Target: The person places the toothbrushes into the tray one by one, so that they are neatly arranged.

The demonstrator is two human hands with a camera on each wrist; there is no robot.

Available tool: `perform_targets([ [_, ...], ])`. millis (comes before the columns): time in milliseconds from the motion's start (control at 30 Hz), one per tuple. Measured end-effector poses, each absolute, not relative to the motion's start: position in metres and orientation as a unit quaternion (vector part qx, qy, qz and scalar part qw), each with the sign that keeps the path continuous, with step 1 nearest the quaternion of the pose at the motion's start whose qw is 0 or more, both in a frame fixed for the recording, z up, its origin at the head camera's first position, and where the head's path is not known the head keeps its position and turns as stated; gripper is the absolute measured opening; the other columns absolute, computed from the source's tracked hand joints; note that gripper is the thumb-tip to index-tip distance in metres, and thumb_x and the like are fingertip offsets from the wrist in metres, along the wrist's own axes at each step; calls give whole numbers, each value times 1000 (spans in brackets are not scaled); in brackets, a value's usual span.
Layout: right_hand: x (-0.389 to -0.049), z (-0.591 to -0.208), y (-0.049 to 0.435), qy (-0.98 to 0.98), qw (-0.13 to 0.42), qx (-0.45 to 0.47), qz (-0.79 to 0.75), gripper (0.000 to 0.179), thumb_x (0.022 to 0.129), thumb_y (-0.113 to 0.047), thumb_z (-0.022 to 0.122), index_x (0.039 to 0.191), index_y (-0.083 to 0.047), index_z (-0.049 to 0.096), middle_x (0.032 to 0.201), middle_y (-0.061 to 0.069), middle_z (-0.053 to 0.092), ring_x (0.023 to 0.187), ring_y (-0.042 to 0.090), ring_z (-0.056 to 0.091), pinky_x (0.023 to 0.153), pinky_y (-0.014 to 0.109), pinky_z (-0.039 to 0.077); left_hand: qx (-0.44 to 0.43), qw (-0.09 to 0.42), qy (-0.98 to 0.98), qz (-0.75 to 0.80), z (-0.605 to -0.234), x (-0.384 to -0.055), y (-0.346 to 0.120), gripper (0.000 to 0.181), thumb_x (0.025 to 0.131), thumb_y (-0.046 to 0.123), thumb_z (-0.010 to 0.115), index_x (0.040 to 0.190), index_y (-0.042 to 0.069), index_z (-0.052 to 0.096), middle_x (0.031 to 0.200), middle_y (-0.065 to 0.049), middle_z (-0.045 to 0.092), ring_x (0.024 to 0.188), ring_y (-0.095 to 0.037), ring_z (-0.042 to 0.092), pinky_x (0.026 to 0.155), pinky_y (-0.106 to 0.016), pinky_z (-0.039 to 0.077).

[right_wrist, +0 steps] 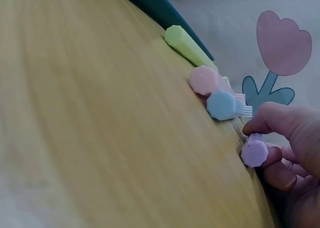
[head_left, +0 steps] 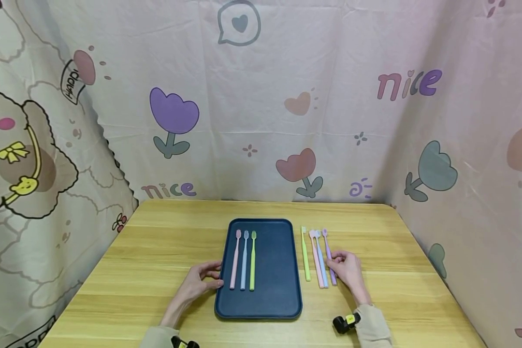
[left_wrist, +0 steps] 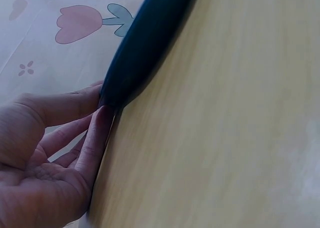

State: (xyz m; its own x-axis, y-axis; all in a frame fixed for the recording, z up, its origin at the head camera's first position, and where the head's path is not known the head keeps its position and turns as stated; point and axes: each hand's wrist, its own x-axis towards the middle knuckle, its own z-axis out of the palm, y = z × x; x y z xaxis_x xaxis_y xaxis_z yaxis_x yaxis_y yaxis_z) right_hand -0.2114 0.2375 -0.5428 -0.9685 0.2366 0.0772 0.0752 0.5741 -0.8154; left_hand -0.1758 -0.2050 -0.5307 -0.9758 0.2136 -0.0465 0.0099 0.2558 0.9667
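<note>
A dark blue tray [head_left: 278, 275] lies on the table with a pink toothbrush [head_left: 235, 261], a blue toothbrush [head_left: 244, 261] and a green toothbrush [head_left: 253, 263] side by side in its left half. My left hand [head_left: 195, 285] holds the tray's left edge between thumb and fingers. Right of the tray, my right hand [head_left: 349, 268] pinches a purple toothbrush [right_wrist: 254, 150] between thumb and fingers. Beside it lie another blue toothbrush [right_wrist: 221, 106], another pink toothbrush [right_wrist: 204, 80] and another green toothbrush [right_wrist: 186, 44]; the pink and blue ones touch or overlap.
The wooden table [head_left: 156, 232] has its back edge against a printed curtain [head_left: 243, 96], which also hangs along both sides. A small black device [head_left: 346, 323] is worn on the right wrist.
</note>
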Motion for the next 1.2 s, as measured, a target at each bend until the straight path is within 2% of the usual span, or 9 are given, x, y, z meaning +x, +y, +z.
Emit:
perform_targets([
  [267, -212, -544, 238, -882, 91, -89, 454, 18, 78, -10, 75, 91, 2, 73, 68, 1, 64, 55, 5, 52, 52, 19, 42, 65, 86, 789, 605, -530, -176, -204, 61, 83, -1, 77, 138, -13, 52, 128, -30, 61, 95, -16, 64, 79, -18, 50],
  [667, -212, -545, 240, -864, 78, -80, 492, 14, 82, -5, 71, 92, 5, 69, 69, 2, 64, 50, 5, 52, 46, 20, 46, 61, 86, 788, 607, -530, -175, -204, 61, 83, -1, 77, 137, -13, 52, 127, -31, 61, 94, -14, 64, 79, -18, 50],
  [967, -211, -543, 242, -852, 57, -83, 514, 16, 84, -3, 69, 97, 7, 69, 77, 8, 70, 53, 6, 56, 50, 21, 48, 55, 88, 790, 604, -529, -175, -203, 62, 82, -1, 77, 137, -13, 52, 127, -30, 61, 95, -16, 63, 78, -18, 51],
  [1200, -210, -542, 243, -844, 46, -90, 527, 20, 86, -4, 69, 101, 8, 68, 79, 7, 70, 53, 7, 56, 50, 22, 49, 57, 88, 788, 606, -529, -174, -203, 61, 83, -1, 77, 137, -13, 52, 127, -31, 62, 95, -18, 64, 78, -19, 51],
])
